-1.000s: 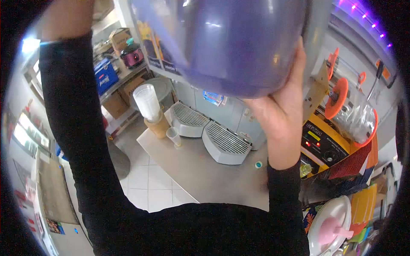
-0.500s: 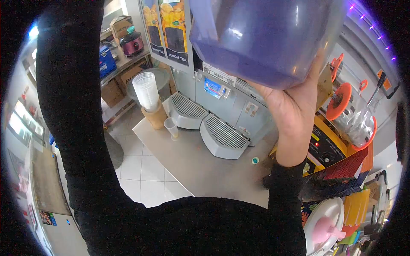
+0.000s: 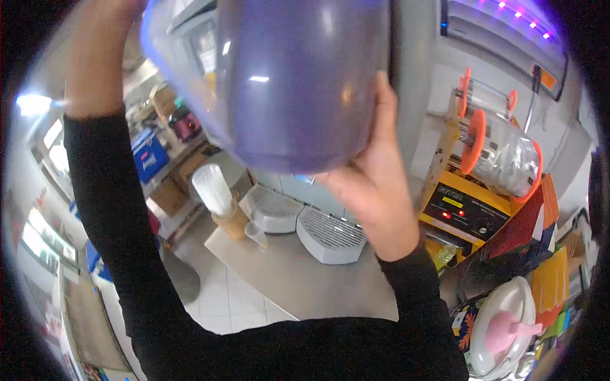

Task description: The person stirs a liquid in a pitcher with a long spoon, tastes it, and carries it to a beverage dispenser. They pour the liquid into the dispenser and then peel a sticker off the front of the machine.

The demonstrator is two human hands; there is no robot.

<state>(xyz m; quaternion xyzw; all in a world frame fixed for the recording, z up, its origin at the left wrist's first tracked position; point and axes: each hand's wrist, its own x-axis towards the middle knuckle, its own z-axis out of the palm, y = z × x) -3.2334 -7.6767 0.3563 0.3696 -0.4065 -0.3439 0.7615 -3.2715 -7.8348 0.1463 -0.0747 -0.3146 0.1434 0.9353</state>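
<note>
No lettering reads clearly (the yellow machine's (image 3: 467, 206) panel label is blurred).

steel counter (image 3: 298, 282), cup stack (image 3: 213, 189), sealing machine (image 3: 467, 209)

Up high: big tub (image 3: 292, 82), above the worktop (image 3: 305, 279)
On worktop: two trays (image 3: 327, 235), side by side
Left of trays: cup stack (image 3: 213, 189)
Right: sealing machine (image 3: 467, 209)

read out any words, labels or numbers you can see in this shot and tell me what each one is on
No text here reads with certainty.
Yellow machine: a white brand word on its black panel, too blurred to read.
Blue box on the shelf: white lettering, too small to read.
Purple container, held up by the right hand: no label visible.
Left hand: out of view.
</note>
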